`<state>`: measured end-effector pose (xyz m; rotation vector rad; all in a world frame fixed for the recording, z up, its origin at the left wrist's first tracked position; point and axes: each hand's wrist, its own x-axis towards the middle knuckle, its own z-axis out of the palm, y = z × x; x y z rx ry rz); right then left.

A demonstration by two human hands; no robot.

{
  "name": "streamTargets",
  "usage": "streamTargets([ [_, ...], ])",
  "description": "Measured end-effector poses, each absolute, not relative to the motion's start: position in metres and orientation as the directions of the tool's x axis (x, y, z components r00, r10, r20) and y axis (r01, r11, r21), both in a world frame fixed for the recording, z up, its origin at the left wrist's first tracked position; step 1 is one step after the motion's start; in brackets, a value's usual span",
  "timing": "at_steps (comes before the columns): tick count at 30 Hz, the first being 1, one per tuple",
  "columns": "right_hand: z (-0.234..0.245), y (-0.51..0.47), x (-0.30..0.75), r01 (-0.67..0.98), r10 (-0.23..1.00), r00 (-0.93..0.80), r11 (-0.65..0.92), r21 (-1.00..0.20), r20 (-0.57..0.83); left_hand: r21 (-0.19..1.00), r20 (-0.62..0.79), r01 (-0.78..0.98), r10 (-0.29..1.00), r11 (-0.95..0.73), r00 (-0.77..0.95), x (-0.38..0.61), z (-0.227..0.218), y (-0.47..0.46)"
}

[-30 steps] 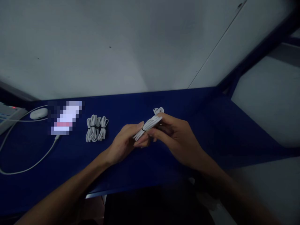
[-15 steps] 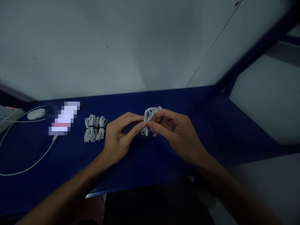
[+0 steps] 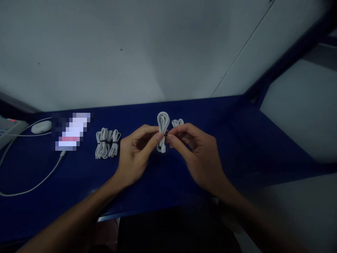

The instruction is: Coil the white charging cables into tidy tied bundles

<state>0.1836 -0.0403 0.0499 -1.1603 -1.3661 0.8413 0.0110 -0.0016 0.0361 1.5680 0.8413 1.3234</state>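
The left hand [image 3: 138, 151] has a coiled white cable [image 3: 163, 119] clamped between thumb and fingers over the blue worktop [image 3: 158, 189], loop pointing towards the wall [image 3: 105, 77]. The right hand [image 3: 201, 151] pinches the black tie [image 3: 165, 135] at the coil's waist. I note tied white cable bundles [image 3: 104, 149] lying beside the left hand.

The white cable [image 3: 163, 119] is bundled, narrowing at a black tie [image 3: 165, 134], its rounded loop [image 3: 163, 114] at the far end, its blocky connector [image 3: 163, 149] nearest, between left hand [image 3: 138, 151] and right hand [image 3: 201, 153].
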Motion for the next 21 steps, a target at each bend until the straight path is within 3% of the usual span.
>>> streamTargets([
  [6, 0.051, -0.04, 0.183, 0.1, 0.949, 0.101, 0.288, -0.953, 0.297, 0.952, 0.306, -0.079, 0.923, -0.296, 0.231, 0.012, 0.039, -0.004],
  [11, 0.05, -0.039, 0.192, 0.283, 0.941, 0.083, 0.294, -0.913, 0.328, 0.973, 0.216, -0.127, 0.954, -0.193, 0.206, 0.009, 0.037, 0.004],
  [16, 0.023, -0.048, 0.198, 0.638, 0.914, -0.213, 0.399, -0.659, 0.347, 0.969, 0.202, -0.173, 0.969, -0.177, 0.143, 0.007, 0.032, 0.014],
  [21, -0.003, -0.063, 0.192, 0.761, 0.82, -0.442, 0.557, -0.333, 0.362, 0.968, 0.18, -0.206, 0.969, -0.143, 0.172, 0.006, 0.027, 0.017],
])
